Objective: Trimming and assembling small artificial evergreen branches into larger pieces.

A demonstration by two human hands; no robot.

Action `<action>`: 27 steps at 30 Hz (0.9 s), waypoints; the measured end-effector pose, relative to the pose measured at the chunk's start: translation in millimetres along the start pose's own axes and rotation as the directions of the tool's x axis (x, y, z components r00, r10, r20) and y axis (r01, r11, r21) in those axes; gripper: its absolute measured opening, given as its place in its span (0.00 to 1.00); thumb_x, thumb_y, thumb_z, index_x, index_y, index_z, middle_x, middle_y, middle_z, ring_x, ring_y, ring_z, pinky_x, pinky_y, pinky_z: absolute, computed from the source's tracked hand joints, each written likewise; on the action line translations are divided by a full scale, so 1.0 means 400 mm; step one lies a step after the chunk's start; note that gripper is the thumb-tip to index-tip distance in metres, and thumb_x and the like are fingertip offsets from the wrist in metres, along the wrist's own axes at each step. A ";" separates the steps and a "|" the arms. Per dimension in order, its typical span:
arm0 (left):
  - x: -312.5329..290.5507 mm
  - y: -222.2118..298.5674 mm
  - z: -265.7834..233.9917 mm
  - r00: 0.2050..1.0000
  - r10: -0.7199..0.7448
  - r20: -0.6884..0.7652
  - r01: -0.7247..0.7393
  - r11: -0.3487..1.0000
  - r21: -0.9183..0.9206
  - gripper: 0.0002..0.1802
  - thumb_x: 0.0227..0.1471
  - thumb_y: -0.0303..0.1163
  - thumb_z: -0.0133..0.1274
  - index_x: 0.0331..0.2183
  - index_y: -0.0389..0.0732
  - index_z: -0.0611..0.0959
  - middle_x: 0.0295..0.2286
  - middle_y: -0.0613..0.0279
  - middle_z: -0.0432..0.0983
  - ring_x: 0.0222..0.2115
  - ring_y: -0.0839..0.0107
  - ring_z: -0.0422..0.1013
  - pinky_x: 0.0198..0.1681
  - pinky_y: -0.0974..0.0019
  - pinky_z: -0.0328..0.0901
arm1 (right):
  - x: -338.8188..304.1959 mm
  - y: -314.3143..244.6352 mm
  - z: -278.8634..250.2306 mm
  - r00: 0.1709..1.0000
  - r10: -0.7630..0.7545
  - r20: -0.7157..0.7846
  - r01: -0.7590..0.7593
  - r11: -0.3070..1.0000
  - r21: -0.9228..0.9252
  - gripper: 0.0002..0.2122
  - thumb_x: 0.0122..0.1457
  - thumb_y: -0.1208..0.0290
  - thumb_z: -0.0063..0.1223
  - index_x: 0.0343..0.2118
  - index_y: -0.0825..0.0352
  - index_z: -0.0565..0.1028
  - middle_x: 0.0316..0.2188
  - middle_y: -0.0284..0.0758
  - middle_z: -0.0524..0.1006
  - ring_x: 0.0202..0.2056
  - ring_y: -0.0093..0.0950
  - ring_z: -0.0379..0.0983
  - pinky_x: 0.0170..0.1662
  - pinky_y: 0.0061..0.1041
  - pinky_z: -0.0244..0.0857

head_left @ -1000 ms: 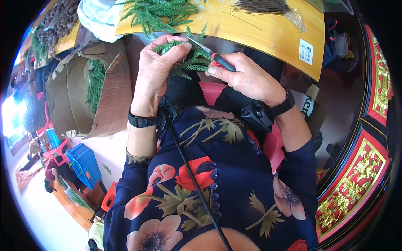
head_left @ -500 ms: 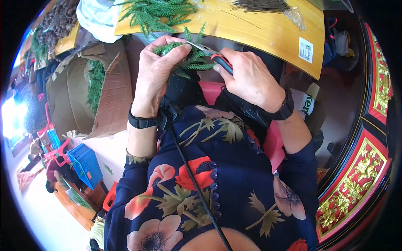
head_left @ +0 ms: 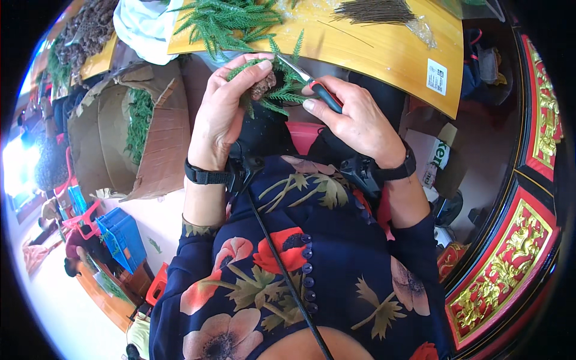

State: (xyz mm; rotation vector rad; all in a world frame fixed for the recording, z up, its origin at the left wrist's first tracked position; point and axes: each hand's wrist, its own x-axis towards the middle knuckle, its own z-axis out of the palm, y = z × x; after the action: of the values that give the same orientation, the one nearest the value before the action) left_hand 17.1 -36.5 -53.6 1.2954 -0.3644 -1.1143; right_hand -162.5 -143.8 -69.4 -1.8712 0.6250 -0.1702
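My left hand pinches a bunch of green needle-leaved sprigs, which looks like artificial pine. A rough brown lump, resembling a pine cone, shows among the sprigs beside my thumb. In my right hand is a pair of pliers with red and dark handles. Their pointed metal jaws reach in among the upright sprigs beside the left fingertips; whether they grip a stem is too small to tell. Both hands are above my lap, just short of the table edge.
On the yellow table lie a heap of green sprigs, a bundle of thin brown stems and a white cloth. An open cardboard box holding greenery stands at left, with a blue crate beyond. Gilded red panels line the right.
The brown lump has come into view as the bunch turned in my left hand. My right hand and the pliers have shifted slightly down and right.
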 end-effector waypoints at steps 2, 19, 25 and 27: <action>0.001 0.001 -0.001 1.000 -0.004 0.006 0.004 1.000 -0.024 0.12 0.52 0.27 0.55 0.39 0.35 0.79 0.30 0.65 0.77 0.30 0.79 0.72 0.39 0.75 0.65 | -0.005 0.000 -0.004 1.000 0.020 0.008 -0.020 0.999 0.040 0.14 0.56 0.65 0.55 0.39 0.70 0.72 0.21 0.39 0.70 0.24 0.27 0.65 0.32 0.25 0.62; -0.015 -0.016 0.039 0.982 -0.056 0.182 0.045 0.997 0.068 0.13 0.51 0.27 0.57 0.40 0.34 0.78 0.30 0.66 0.77 0.31 0.79 0.71 0.38 0.76 0.65 | 0.050 -0.036 -0.006 0.936 -0.048 -0.349 0.157 0.944 0.291 0.12 0.53 0.71 0.58 0.39 0.71 0.73 0.28 0.28 0.74 0.32 0.16 0.69 0.39 0.18 0.64; -0.029 -0.007 0.047 0.985 -0.041 0.167 0.022 0.993 0.112 0.12 0.50 0.27 0.58 0.38 0.34 0.79 0.29 0.67 0.76 0.29 0.80 0.70 0.37 0.76 0.64 | 0.027 -0.056 -0.005 0.940 -0.097 -0.328 0.161 0.972 0.171 0.13 0.52 0.75 0.59 0.40 0.71 0.72 0.31 0.32 0.77 0.35 0.18 0.72 0.42 0.19 0.65; -0.026 -0.008 0.040 0.979 -0.045 0.197 0.021 0.992 0.121 0.12 0.50 0.27 0.58 0.38 0.34 0.79 0.28 0.67 0.76 0.29 0.80 0.69 0.37 0.76 0.63 | 0.026 -0.058 0.001 0.922 -0.139 -0.361 0.207 0.966 0.157 0.13 0.52 0.75 0.59 0.40 0.71 0.72 0.32 0.33 0.77 0.35 0.18 0.72 0.42 0.20 0.65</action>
State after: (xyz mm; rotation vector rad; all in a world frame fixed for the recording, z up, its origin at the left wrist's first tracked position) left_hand -1.4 -36.7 -47.8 1.3008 -0.5670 -1.2708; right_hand -145.5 -142.7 -50.5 -1.7183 0.6537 -0.6691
